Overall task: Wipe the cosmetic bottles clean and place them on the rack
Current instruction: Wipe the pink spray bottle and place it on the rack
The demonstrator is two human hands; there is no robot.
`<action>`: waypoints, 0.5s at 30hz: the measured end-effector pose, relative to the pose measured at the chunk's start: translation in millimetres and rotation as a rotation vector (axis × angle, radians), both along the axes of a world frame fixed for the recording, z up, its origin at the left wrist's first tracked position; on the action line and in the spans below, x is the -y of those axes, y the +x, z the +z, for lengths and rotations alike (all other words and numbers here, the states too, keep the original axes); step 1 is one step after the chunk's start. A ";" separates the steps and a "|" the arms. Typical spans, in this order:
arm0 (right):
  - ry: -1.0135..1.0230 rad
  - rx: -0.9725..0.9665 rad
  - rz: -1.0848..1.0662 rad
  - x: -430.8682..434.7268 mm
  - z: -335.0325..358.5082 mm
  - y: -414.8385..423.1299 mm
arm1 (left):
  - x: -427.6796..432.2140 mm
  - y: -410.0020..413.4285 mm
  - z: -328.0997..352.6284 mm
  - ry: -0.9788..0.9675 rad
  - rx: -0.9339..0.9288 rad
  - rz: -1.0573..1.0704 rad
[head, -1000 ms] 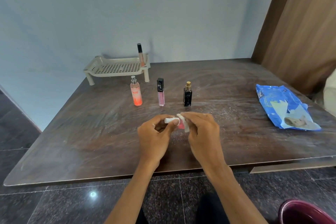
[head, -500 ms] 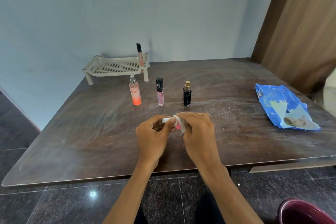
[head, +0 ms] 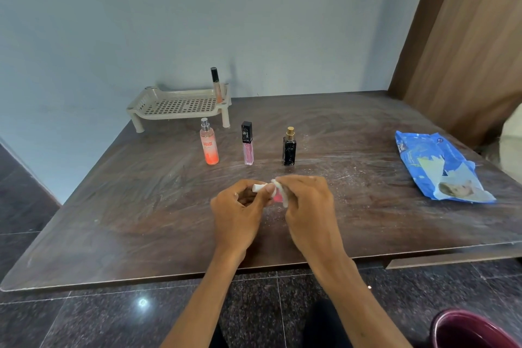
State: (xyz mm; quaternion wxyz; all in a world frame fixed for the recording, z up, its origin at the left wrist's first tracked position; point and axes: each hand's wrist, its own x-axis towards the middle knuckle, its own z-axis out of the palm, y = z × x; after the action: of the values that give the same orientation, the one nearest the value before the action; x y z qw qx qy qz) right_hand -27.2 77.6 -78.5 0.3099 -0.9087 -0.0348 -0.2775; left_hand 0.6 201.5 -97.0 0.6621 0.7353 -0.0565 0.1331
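Over the table's middle, my left hand grips a small pink bottle by its white cap. My right hand pinches a white wipe against the bottle's pink body, which is mostly hidden. Behind them stand an orange spray bottle, a pink tube with a black cap and a black bottle with a gold cap. A beige perforated rack sits at the back left, with a slim tube upright at its right end.
A blue wipe packet lies at the table's right side. The dark brown table meets a wall at the back and a wooden panel at the right. A maroon bin stands on the floor at lower right.
Both hands stay together over the same spot. The wipe shifts slightly along the small bottle as my right hand works it; the camera view drifts a little.
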 end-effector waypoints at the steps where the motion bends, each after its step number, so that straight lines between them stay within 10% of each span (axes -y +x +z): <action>1: 0.003 0.005 0.015 -2.8 1.6 -0.4 | -0.3 -0.2 0.2 -0.014 -0.001 0.002; 15: 0.056 -0.021 -0.080 30.3 -18.1 4.1 | 1.3 -0.1 0.0 0.047 0.051 -0.057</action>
State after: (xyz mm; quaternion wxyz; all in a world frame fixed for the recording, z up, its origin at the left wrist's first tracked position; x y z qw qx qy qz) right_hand -23.1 47.4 -96.6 0.3242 -0.9032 0.0124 -0.2810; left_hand 0.5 200.3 -97.0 0.6466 0.7451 -0.0975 0.1316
